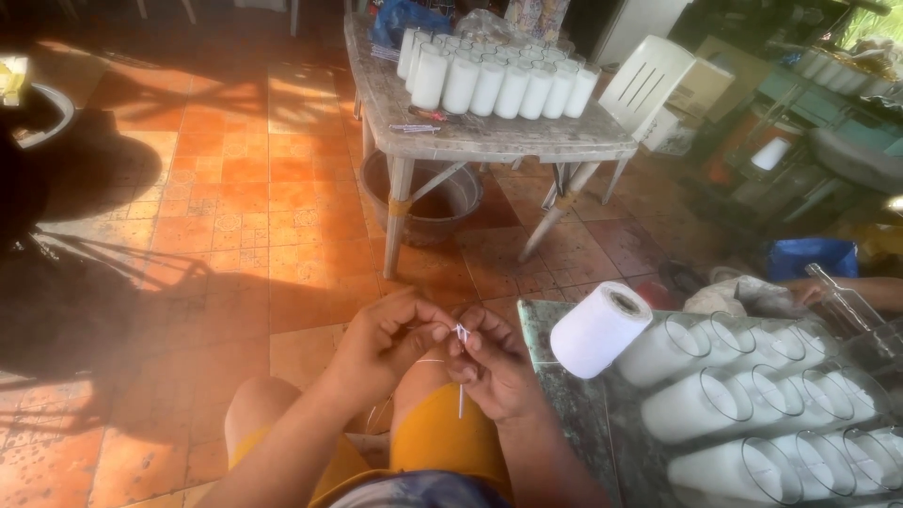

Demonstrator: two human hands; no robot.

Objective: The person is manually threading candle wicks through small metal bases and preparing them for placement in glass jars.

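Orange floor tiles (235, 188) everywhere, half sun and half shadow, looks like a covered patio workshop. Person is sitting with bare knees and yellow shorts (442, 442) showing at the bottom of the view.

Both hands are up over the lap, nearly touching each other. Left hand (381, 343) has its fingers pinched tight on a thin white string (460, 331), thumb and forefinger closed on it. Right hand (494, 367) is curled shut too, pinching the same string right beside the left fingertips, and a short bit of it hangs down below the hand. Can't tell exactly how the string loops between the fingers, it's too thin.

Just to the right of the right hand is a greenish counter (574, 414) with a big spool of white thread (599, 329) tipped on its side at the near corner. Next to that, rows of glass jars (743, 395) filled with white wax, lying on their sides with the open mouths facing up and right.

Further back there's a worn wooden table (489, 136) loaded with more white candles (499, 85) standing upright, a metal basin (433, 202) under it, and a white plastic chair (644, 80) beside it. Someone else's arm (847, 290) shows at the right edge.
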